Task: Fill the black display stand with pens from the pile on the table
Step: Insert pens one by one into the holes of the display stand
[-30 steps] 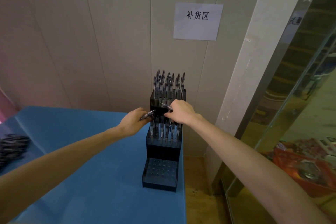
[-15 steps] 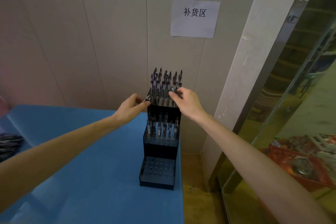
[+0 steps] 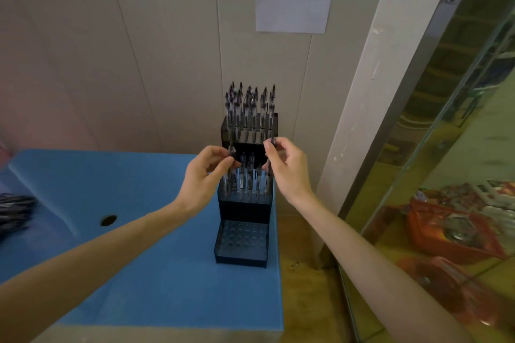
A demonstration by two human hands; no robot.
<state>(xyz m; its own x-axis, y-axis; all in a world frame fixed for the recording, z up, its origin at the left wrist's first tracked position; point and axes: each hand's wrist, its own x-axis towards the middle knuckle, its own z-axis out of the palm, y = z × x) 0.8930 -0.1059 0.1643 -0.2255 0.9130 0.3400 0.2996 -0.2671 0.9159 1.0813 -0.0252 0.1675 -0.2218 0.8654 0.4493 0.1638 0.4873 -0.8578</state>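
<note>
The black three-tier display stand (image 3: 243, 210) sits at the table's right edge against the wall. Its top tier is packed with several upright pens (image 3: 248, 108); the middle tier holds several pens (image 3: 245, 179); the bottom tier (image 3: 242, 237) shows bare holes. My left hand (image 3: 204, 175) pinches a pen (image 3: 230, 164) upright over the middle tier's left side. My right hand (image 3: 288, 168) pinches another pen (image 3: 269, 159) upright over that tier's right side. The pile of pens (image 3: 14, 210) lies at the far left edge, partly cut off.
The blue table (image 3: 156, 273) has a round hole (image 3: 108, 220) left of centre and ends just right of the stand. A paper sign (image 3: 295, 0) hangs on the wall above. A glass partition (image 3: 446, 147) stands at right, red packages (image 3: 451, 231) behind it.
Both hands have come down from the top tier to the middle tier, each with its pen now turned upright. The view has tilted slightly, bringing the table hole into sight.
</note>
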